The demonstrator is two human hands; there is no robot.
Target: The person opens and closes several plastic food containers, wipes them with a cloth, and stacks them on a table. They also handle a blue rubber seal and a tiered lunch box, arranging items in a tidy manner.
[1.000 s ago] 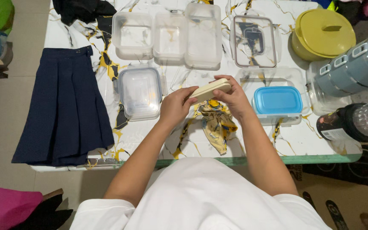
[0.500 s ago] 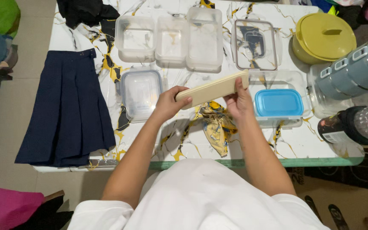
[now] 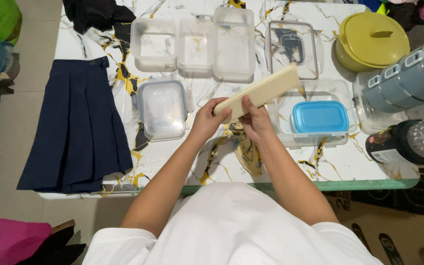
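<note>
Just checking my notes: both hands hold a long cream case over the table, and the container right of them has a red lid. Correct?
Not quite. The head view shows the left hand and right hand holding the cream case, but the container's lid is blue, not red.

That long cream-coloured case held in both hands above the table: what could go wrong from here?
The cream case is gripped only at its near end by the left hand and right hand, so its raised far end might swing into the clear lidded box behind. If it slips, it could land on the blue-lidded container. The dark bottle sits near the table edge.
</note>
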